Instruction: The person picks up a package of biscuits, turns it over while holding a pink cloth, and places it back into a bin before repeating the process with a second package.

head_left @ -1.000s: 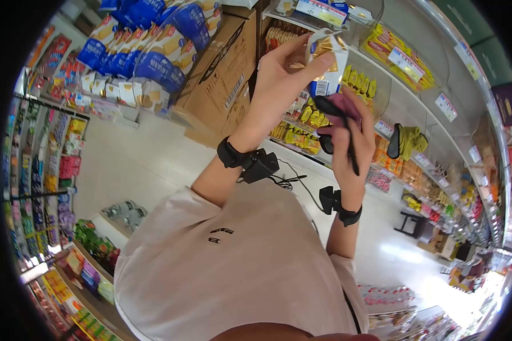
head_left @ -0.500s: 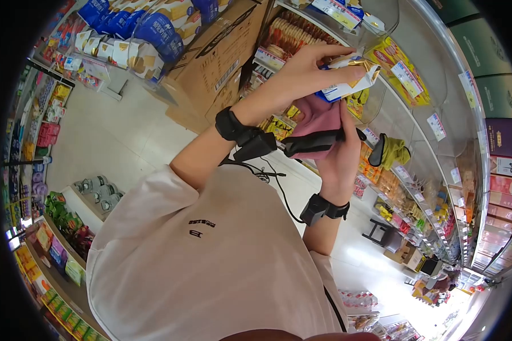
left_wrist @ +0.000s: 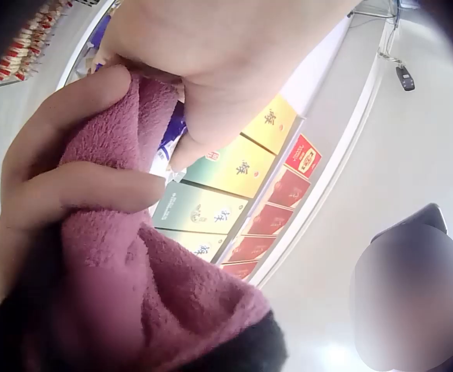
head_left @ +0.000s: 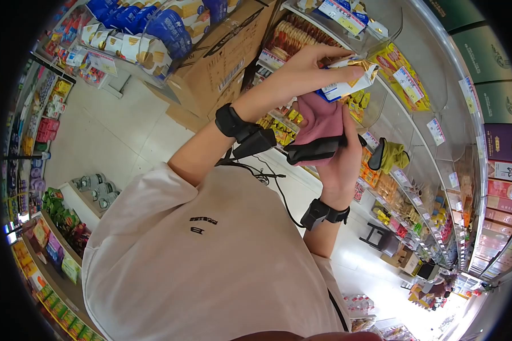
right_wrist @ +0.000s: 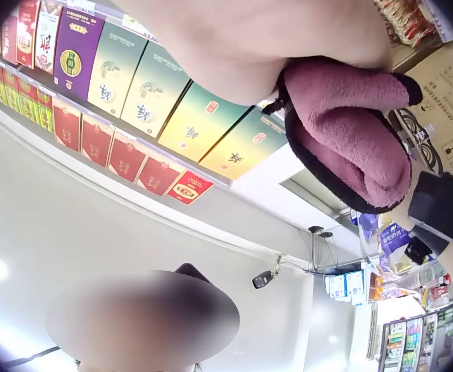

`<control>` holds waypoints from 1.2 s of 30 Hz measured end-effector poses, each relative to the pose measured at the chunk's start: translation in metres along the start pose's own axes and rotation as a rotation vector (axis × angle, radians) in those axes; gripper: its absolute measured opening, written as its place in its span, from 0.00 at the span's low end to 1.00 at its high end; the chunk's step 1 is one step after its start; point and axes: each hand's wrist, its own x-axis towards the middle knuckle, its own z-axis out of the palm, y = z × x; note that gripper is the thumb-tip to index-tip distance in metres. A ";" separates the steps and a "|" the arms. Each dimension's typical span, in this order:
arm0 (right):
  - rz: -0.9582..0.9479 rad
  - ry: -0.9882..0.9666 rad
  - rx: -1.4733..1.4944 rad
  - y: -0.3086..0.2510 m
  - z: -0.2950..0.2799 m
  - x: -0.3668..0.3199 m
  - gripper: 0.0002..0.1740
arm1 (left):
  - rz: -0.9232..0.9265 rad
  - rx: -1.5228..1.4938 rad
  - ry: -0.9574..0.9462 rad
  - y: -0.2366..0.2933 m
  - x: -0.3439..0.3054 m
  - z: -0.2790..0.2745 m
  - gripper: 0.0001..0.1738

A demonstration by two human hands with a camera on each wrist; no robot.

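Observation:
My left hand (head_left: 313, 71) grips a white, gold and blue packet (head_left: 354, 85), tilted, with the thumb across it; in the left wrist view that hand (left_wrist: 234, 46) covers most of it. Directly below the packet hangs a pink fluffy cloth (head_left: 318, 122) with black trim, held by my right hand (head_left: 342, 165). Around the cloth (left_wrist: 106, 256) the right hand's fingers (left_wrist: 94, 186) are curled, close against the left hand. The right wrist view shows the right hand (right_wrist: 265, 39) over the bunched cloth (right_wrist: 358, 124); whether cloth and packet touch is unclear.
Shelves with yellow packets (head_left: 401, 77) and a green cloth item (head_left: 393, 156) stand to the right. Blue snack bags (head_left: 168, 34) and a cardboard box (head_left: 216, 62) are at the upper left. Boxed goods (head_left: 503, 142) line the far right. Cables (head_left: 259, 170) hang between the arms.
The packet has tipped over and moved right and down with my left hand. The pink cloth, earlier bunched up, now spreads out below it. My right hand has shifted slightly left.

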 end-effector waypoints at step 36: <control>-0.482 0.362 -0.926 0.059 0.087 0.030 0.27 | 0.169 0.282 0.255 0.007 -0.061 -0.054 0.31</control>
